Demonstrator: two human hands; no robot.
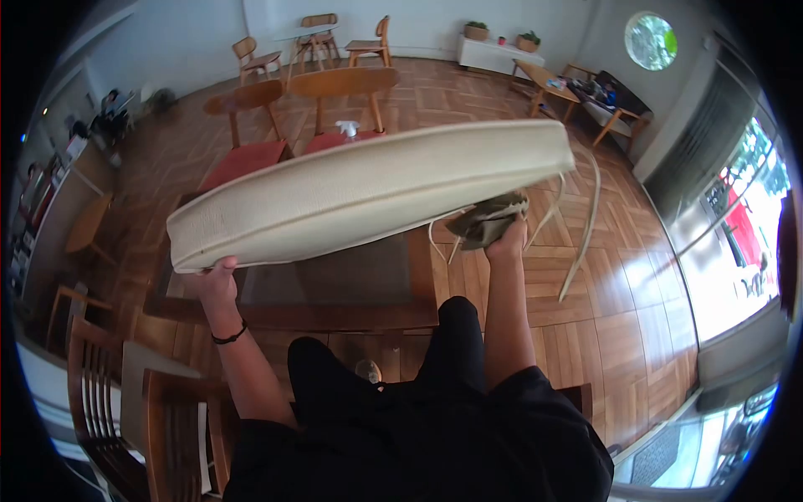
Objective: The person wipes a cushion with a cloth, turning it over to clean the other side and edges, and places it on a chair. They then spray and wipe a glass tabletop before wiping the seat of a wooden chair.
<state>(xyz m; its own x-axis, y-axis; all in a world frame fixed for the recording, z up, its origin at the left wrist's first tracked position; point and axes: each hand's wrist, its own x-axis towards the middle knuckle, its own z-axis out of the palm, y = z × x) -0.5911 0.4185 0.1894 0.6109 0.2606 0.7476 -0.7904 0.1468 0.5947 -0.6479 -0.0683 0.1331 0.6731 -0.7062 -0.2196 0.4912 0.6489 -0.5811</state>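
Note:
A long cream cushion (pixel 376 186) with loose straps is held up on edge, tilted with its right end higher. My left hand (pixel 219 289) grips its lower left corner, the thumb on the near face. A crumpled olive-brown cloth (pixel 488 222) is in my right hand (pixel 508 238), just under the cushion's right part. Cream straps (pixel 592 226) hang from the right end. Below the cushion is a wooden table with a dark top (pixel 335 280), partly hidden. Behind the cushion a spray bottle with a white head (pixel 348 130) shows.
Two chairs with red seats (pixel 248 162) stand beyond the table. Slatted wooden chairs (pixel 104 402) are at the lower left. Farther back are a small round table (pixel 306 32), a white cabinet (pixel 499 55) and a bench (pixel 619 110) where a person appears to lie.

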